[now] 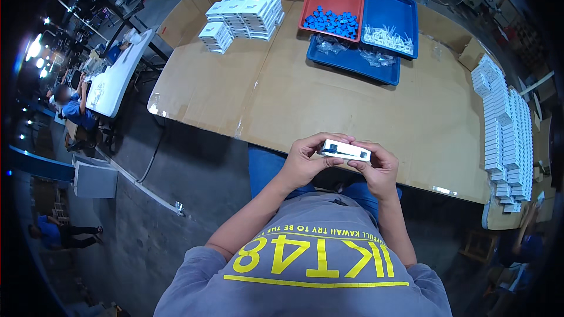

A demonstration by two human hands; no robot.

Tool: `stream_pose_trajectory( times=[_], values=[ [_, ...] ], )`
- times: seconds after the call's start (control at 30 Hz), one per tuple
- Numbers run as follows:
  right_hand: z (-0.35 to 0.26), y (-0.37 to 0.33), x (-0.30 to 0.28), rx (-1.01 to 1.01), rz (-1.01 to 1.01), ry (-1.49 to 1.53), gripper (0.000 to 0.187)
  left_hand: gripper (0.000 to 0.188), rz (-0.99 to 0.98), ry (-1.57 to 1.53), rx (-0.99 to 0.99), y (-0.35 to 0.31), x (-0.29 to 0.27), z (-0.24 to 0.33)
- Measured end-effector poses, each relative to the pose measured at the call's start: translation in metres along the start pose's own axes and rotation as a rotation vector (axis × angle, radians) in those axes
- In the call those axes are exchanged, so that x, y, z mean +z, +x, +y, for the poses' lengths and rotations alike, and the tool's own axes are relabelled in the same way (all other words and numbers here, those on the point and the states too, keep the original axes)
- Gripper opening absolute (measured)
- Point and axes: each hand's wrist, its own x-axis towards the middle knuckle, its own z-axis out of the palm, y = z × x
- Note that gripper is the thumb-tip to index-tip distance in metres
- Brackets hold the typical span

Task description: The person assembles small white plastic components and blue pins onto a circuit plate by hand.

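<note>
Both my hands hold a small white box [346, 151] just over the near edge of the cardboard-covered table. My left hand [306, 161] closes around its left end, fingers behind and thumb in front. At the other end, my right hand [378, 167] grips in the same way. Along the box's upward side runs a narrow gap with dark spots near both ends; what is inside cannot be made out.
A red tray [305, 14] holds small blue pieces. Beside it a blue tray [413, 23] carries thin white sticks; a lower blue tray [352, 72] has clear plastic bags. White boxes are stacked at back left [252, 14] and far right [499, 129]. Other people sit farther off.
</note>
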Motion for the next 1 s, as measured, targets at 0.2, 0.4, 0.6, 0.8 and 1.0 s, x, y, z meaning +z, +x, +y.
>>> stream_pose_trajectory(
  times=[0.2, 0.4, 0.6, 0.8, 1.0],
  values=[
    [0.005, 0.014, -0.003, 0.0, -0.004, 0.008, 0.037, 0.037, -0.005, -0.021, 0.024, 0.011, -0.008, -0.004],
    [0.006, 0.028, -0.004, -0.006, -0.013, -0.014, 0.039, 0.036, -0.004, -0.027, 0.024, 0.023, -0.014, -0.007],
    [0.011, 0.038, -0.005, 0.006, -0.013, -0.033, 0.04, 0.038, -0.01, -0.023, 0.021, 0.034, -0.023, -0.008],
    [0.011, 0.048, -0.004, -0.02, -0.008, -0.056, 0.041, 0.036, -0.009, -0.037, 0.025, 0.042, -0.027, -0.012],
    [0.009, 0.046, -0.007, 0.012, 0.006, -0.084, 0.04, 0.035, 0.003, -0.019, 0.017, 0.043, -0.023, -0.016]
  ],
)
